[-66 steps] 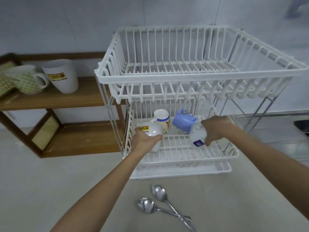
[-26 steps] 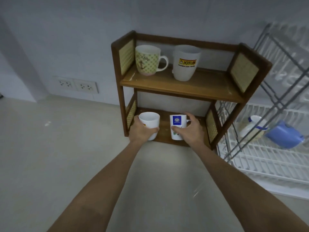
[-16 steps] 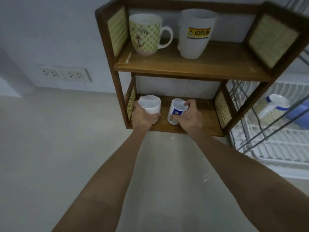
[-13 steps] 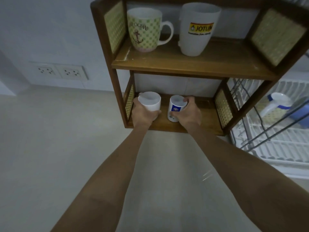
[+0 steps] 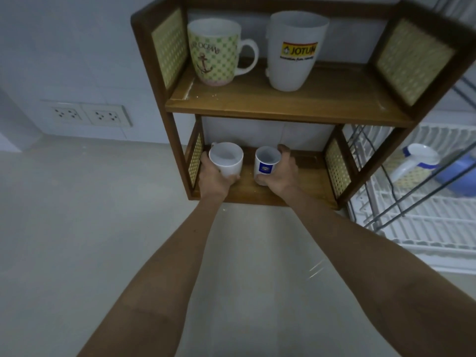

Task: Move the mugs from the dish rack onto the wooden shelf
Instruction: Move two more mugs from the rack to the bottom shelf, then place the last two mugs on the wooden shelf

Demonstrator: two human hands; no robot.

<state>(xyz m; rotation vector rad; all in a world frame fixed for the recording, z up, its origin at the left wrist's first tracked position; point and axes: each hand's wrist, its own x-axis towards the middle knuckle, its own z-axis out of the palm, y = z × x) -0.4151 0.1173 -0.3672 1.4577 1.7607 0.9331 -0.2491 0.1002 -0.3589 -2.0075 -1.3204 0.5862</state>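
My left hand [image 5: 215,180] grips a plain white mug [image 5: 226,161], upright on the lower board of the wooden shelf [image 5: 283,105]. Beside it, my right hand [image 5: 282,173] wraps around a smaller white mug with a blue emblem [image 5: 266,163], also upright on that lower board. On the upper board stand a green-checked anchor mug [image 5: 213,51] and a tall white Jotun mug [image 5: 296,50]. In the white dish rack [image 5: 425,228] at the right lie a white mug with a blue rim [image 5: 414,161] and a blue mug [image 5: 461,176], partly hidden by rack wires.
The shelf stands on a pale counter against a tiled wall. Two wall sockets [image 5: 86,113] sit to the left of the shelf. The right half of both shelf boards is bare wood. The dish rack's wire legs cross close to the shelf's right side.
Both hands carried the mugs from the dish rack to the lower shelf board and pushed them further in. The blue-emblem mug, tilted half a second ago, now stands upright.
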